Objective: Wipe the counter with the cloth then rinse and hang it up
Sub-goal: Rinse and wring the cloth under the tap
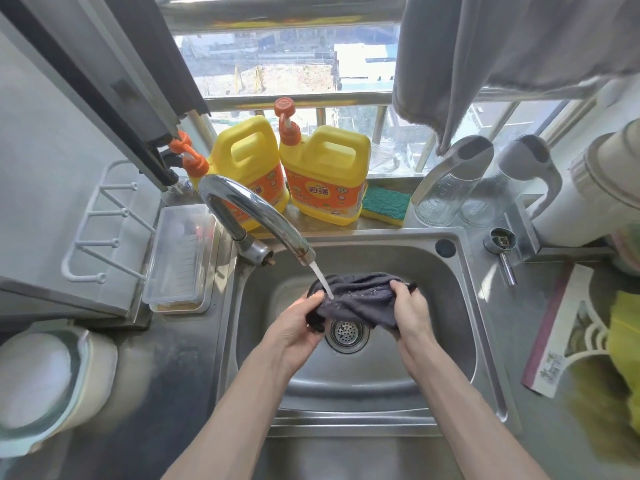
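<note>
now both hands, left (300, 325) and right (410, 311), gripping dark cloth (360, 299) under running tap (256, 216), over sink (446, 344).

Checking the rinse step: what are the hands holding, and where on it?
Both hold the dark cloth under the tap: left hand at its left end, right hand at its right end.

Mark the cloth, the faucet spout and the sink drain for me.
cloth (360, 299), head view, middle of the dark wet fabric between both hands
faucet spout (256, 216), head view, top of the chrome arch
sink drain (347, 333), head view, perforated strainer
</note>
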Demonstrator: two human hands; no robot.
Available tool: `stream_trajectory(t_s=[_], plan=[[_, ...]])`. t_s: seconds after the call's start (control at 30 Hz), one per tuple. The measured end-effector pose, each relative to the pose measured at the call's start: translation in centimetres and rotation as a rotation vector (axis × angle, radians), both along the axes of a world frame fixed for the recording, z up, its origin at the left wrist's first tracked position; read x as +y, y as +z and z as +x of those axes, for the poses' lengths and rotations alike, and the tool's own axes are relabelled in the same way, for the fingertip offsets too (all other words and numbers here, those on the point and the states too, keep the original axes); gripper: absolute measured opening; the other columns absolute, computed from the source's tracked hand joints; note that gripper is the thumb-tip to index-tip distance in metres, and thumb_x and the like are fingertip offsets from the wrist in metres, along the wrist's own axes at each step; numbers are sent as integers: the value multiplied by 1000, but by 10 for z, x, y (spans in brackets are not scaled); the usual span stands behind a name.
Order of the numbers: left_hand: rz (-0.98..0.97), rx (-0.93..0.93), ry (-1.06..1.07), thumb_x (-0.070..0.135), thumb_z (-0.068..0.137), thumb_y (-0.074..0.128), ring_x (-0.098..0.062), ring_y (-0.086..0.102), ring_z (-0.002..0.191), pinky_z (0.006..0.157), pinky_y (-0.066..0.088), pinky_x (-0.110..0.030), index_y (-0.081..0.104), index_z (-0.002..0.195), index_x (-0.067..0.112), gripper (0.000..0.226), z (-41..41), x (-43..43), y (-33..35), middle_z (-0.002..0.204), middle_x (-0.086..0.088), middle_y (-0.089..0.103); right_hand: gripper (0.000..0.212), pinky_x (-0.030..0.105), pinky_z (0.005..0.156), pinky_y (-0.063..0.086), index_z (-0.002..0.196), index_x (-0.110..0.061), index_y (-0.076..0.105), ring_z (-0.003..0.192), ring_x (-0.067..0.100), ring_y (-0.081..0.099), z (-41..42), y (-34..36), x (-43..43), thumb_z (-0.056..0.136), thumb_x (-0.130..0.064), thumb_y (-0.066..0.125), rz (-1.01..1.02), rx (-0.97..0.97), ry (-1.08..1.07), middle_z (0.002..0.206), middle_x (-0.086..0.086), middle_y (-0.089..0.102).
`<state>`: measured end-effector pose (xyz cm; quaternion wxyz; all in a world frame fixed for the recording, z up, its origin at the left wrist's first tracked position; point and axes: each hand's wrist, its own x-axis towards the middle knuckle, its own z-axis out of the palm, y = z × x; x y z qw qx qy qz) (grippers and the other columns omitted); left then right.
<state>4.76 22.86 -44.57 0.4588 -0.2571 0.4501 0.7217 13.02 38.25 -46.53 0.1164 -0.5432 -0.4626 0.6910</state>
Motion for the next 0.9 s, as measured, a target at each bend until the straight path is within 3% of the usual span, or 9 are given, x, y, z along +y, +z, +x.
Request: stream_trajectory(t_s=[0.07,0.17,0.27,0.4,0.5,0.63,0.7,0.8,0.9], plan=[[0,-7,18,9,99,59,-20,72,86,77,60,-28,68,117,4,21,2,2,1,99,-13,78,12,42,84,59,106,-16,65,90,24,72,2,3,-1,105,-21,54,-182,111,-79,103,10,74],[-1,-39,26,24,99,62,-29,71,102,92,57,-43,71,117,7,27,4,6,5,110,-15,77,27,37,75,62,126,-8,63,94,25,77,7,0,-6,111,-24,47,-352,192,-115,116,14,77],[-14,-32,65,33,98,63,-33,70,104,90,57,-52,72,108,8,28,3,8,6,105,-17,77,34,36,67,64,128,-5,63,90,24,80,11,4,-7,111,-29,45,-422,213,-97,111,15,79],[46,-36,52,38,102,50,-37,68,112,92,57,-51,69,115,11,36,-2,5,3,119,-20,73,40,43,87,61,134,0,62,102,28,77,14,17,-6,111,-27,45,-404,250,-5,120,19,76],[64,-46,-4,26,98,42,-40,66,115,96,52,-59,65,120,7,37,-4,1,5,124,-24,69,54,49,110,49,138,5,59,123,36,67,15,28,2,107,-37,47,-388,326,47,131,27,69],[44,9,-88,5,98,46,-37,69,103,92,58,-53,66,110,5,24,-5,1,2,112,-21,70,73,54,113,44,136,2,59,126,39,64,20,30,15,106,-59,34,-426,392,-38,131,29,68],[18,66,-149,2,99,48,-31,71,97,91,60,-45,69,115,5,26,-3,5,4,106,-16,74,65,54,108,50,134,0,60,121,38,68,23,25,20,108,-54,34,-380,340,-65,129,27,70],[-43,155,-203,5,98,59,-20,72,85,80,63,-30,71,117,10,23,1,7,7,105,-11,77,39,43,88,60,127,-5,67,109,32,74,29,13,24,107,-33,48,-289,219,-87,121,19,75],[-38,202,-196,8,96,64,-15,70,82,77,61,-27,69,122,11,27,0,2,8,107,-8,76,24,36,79,56,115,-8,70,96,26,71,32,8,19,103,-21,53,-322,240,-88,112,16,74]])
